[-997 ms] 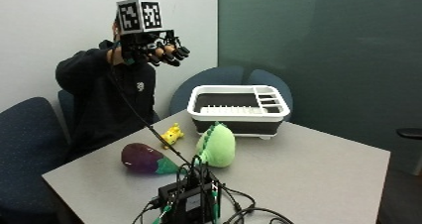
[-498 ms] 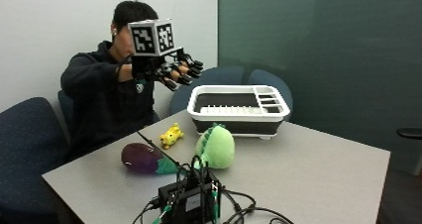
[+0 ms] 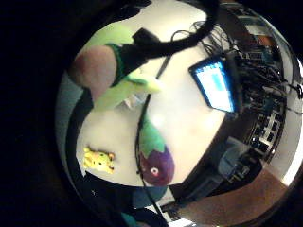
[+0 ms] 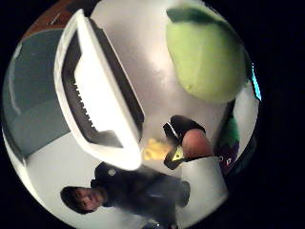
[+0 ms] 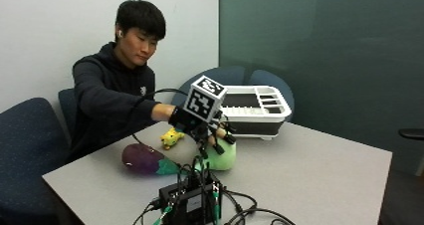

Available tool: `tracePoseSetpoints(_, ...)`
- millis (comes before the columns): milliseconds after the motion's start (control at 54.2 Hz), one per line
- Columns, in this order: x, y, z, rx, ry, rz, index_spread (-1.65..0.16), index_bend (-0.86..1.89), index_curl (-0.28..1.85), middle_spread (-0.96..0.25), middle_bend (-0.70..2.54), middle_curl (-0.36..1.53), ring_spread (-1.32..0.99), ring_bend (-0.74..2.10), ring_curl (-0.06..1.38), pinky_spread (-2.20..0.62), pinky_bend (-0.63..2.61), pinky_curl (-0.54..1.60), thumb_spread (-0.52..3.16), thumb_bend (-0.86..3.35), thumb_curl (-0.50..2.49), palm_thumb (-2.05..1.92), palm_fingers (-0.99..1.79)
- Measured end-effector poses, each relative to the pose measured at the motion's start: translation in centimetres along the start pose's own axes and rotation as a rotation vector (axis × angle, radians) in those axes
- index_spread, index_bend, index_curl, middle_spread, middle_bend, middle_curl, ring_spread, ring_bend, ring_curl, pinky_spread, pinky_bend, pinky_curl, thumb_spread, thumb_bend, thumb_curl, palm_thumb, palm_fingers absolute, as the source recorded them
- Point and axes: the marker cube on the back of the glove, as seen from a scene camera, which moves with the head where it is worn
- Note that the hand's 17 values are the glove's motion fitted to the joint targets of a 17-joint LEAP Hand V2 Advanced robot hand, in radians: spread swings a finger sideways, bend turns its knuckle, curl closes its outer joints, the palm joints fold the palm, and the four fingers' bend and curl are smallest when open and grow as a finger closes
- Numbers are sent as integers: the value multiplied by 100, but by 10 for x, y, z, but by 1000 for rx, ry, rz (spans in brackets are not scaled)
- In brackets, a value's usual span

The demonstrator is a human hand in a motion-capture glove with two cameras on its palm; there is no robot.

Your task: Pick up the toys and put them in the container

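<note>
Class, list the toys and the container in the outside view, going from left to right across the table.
Purple eggplant toy → small yellow toy → green plush toy, partly behind the gloved right hand → white container.

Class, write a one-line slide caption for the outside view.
Gloved hand reaches over green plush; eggplant, yellow toy and container wait.

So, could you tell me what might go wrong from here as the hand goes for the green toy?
The gloved right hand hangs over the green plush toy, not yet holding it. Risks, as I judge them:
1. The toy is bulky and round, so the grip may slip off it.
2. The cables run right beside the toy and could snag the hand.
3. The purple eggplant toy lies close by and could get nudged along the table.
</note>
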Motion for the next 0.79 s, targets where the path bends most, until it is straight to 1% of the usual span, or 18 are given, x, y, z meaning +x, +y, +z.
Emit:
tracePoseSetpoints(55,1,-10,13,1,-15,-8,-29,5,9,3,8,18,1,36,27,4,120,43,124,7,35,37,-25)
tracePoseSetpoints(148,3,-22,24,78,-31,4,-30,9,10,3,9,17,2,41,28,4,125,43,122,9,36,44,-17)
tracePoseSetpoints(203,7,-27,27,129,-37,9,-31,12,11,3,12,17,1,53,32,2,124,43,121,11,38,50,-3)
tracePoseSetpoints(240,9,-29,29,170,-38,9,-31,13,12,2,13,17,1,60,33,1,125,43,121,11,38,52,1)
tracePoseSetpoints(258,10,-31,30,195,-38,10,-31,12,12,2,16,18,-2,71,36,-3,124,42,121,12,38,54,13)
tracePoseSetpoints(295,12,-33,31,251,-39,17,-31,11,11,1,18,18,-6,80,37,-9,125,41,121,12,39,56,23)
tracePoseSetpoints(369,11,-35,29,364,-44,31,-30,9,9,-5,30,22,-19,99,40,-23,127,37,125,17,42,65,65)
tracePoseSetpoints(406,11,-35,26,396,-49,36,-30,11,9,-8,37,25,-23,104,42,-27,125,37,124,18,43,69,75)
tracePoseSetpoints(462,8,-31,17,412,-61,42,-31,16,10,-12,46,29,-27,108,45,-31,120,37,113,20,49,76,86)
tracePoseSetpoints(554,-6,-16,-16,449,-60,30,-33,22,12,-18,55,35,-31,110,49,-36,112,38,99,20,55,82,95)
tracePoseSetpoints(665,-30,15,-94,575,-70,-28,-36,27,13,-22,62,40,-34,109,50,-38,107,38,85,20,62,85,101)
tracePoseSetpoints(720,-55,33,-133,641,-92,-68,-37,33,15,-23,66,43,-35,108,51,-39,104,38,78,21,66,86,106)
tracePoseSetpoints(794,-94,48,-161,689,-149,-141,-39,38,17,-25,68,46,-37,109,52,-39,103,39,70,21,70,86,106)
